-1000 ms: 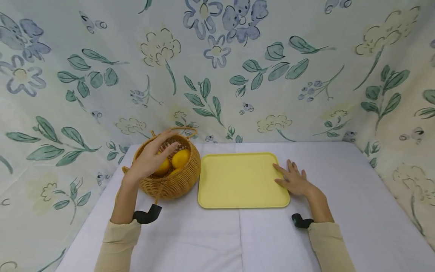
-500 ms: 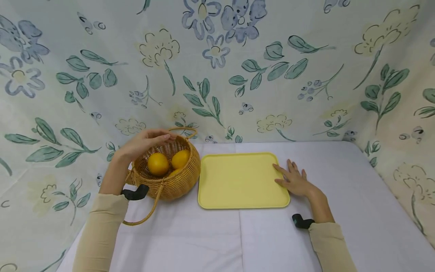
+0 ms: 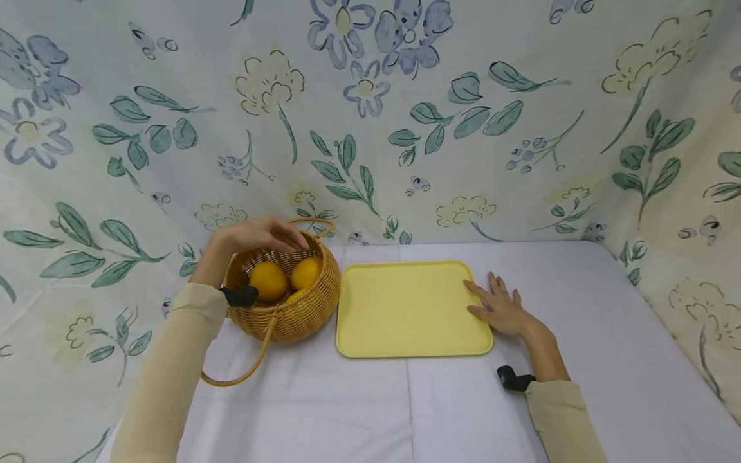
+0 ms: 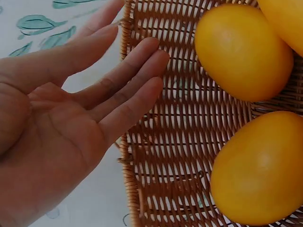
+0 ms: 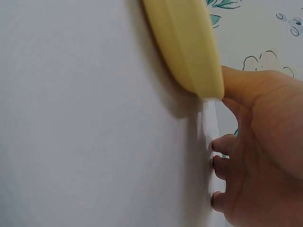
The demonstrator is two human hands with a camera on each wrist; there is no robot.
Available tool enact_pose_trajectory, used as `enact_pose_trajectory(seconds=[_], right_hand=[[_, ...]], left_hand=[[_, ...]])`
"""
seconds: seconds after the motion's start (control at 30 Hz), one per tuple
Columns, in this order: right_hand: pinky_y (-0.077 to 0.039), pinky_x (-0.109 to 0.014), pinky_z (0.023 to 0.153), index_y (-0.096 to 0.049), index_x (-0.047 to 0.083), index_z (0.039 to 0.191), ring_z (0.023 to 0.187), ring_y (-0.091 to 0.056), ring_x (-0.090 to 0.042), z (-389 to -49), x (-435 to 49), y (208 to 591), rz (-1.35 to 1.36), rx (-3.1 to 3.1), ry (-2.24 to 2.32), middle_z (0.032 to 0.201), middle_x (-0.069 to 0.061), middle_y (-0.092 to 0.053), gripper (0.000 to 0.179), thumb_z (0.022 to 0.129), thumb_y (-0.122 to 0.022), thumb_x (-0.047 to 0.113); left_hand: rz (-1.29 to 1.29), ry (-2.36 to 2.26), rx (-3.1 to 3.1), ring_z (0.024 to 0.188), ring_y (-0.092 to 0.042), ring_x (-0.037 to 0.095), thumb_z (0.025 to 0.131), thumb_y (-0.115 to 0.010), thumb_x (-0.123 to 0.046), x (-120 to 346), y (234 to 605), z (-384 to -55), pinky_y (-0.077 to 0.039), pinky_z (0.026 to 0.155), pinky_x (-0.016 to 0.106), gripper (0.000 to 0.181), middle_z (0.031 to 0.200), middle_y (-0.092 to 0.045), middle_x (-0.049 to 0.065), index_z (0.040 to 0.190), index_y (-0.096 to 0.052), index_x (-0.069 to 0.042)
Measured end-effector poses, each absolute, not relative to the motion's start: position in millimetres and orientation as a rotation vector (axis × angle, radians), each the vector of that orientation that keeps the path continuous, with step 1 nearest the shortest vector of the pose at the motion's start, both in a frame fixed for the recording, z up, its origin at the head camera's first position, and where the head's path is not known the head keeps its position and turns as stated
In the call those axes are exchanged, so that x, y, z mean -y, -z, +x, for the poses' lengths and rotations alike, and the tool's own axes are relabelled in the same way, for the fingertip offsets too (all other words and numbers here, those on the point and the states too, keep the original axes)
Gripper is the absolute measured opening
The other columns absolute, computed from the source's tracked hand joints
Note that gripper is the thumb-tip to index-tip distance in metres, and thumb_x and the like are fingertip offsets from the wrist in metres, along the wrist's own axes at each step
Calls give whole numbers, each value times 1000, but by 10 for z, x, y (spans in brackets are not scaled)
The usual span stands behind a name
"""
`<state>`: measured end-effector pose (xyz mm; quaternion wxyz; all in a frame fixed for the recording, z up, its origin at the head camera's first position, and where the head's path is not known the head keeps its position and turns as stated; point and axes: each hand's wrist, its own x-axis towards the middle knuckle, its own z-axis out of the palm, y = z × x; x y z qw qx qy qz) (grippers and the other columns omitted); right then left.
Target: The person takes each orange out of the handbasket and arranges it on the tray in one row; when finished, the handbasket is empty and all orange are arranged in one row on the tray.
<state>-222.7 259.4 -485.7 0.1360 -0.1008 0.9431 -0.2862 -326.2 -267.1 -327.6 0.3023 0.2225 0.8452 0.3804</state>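
Observation:
A round wicker basket (image 3: 301,318) stands at the left of the table, holding several smooth, oval, orange-yellow fruits (image 3: 268,281). My left hand (image 3: 260,235) is over the far side of this basket, its fingers loosely bent and pointing right. In the left wrist view those fingers (image 4: 135,106) reach past the woven rim, apart from the fruit (image 4: 262,168), with nothing in the palm. To the right of the basket lies a flat yellow tray (image 3: 413,308). My right hand (image 3: 505,308) rests at the tray's right edge, fingers spread, thumb and forefinger touching its rim.
One basket handle (image 3: 246,376) hangs down onto the white tablecloth (image 3: 324,411) in front; the other handle (image 3: 312,220) stands behind, close to the floral cloth backdrop (image 3: 370,161). More floral cloth hangs at the left and right sides.
My left hand has moved from above the fruit toward the basket's far rim, its fingers now turned rightward and down, uncovering the fruit. My right hand and the tray have stayed put.

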Motion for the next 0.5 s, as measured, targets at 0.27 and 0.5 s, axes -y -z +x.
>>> enact_pose_trajectory(seconds=[0.27, 0.5], right_hand=[[17, -78, 116, -30, 10, 162, 152, 13, -61, -2238, -2598, 4880, -300, -2739, 838, 165, -40, 11, 70, 106, -54, 44], [16, -78, 116, -30, 10, 162, 152, 13, -61, -2239, -2610, 4901, -288, -2743, 828, 165, -40, 10, 70, 106, -53, 45]], left_hand=[[578, -950, -2180, 132, -58, 39, 100, -61, 2, 2658, 3529, -3443, -55, 107, 38, 32, 142, -62, 21, 131, -68, 3], [496, -906, -2167, 122, -58, 24, 98, -68, -8, 2633, 3736, -3484, -54, 102, 35, 34, 149, -57, 14, 132, -71, -8]])
